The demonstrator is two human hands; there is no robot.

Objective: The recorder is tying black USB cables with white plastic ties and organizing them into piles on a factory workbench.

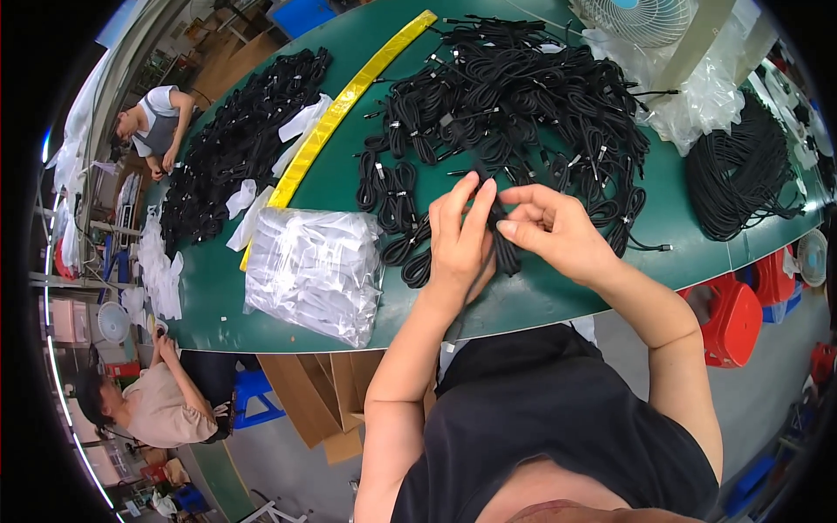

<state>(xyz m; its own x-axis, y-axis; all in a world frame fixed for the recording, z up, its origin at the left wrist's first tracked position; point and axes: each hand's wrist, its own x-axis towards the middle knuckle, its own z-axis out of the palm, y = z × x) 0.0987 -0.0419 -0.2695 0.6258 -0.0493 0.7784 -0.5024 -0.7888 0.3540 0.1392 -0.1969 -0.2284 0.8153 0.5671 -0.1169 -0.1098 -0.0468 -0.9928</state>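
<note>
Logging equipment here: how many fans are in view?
3: a large fan at the top right, partly cut off; a white fan at far left; a pale fan at far right. Others may be hidden.

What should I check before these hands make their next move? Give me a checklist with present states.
1. Left hand gripping the black cable bundle: ok.
2. Right hand firmly on the bundle: cannot tell; its fingertips are at it, but their grip is unclear.
3. Tie fastened around the bundle: cannot tell; the fingers cover its middle.
4. Trailing cable end tucked in: not ok; it hangs past the left wrist at the table edge.
5. Clear plastic bag of white pieces apart from the hands: ok.
</note>
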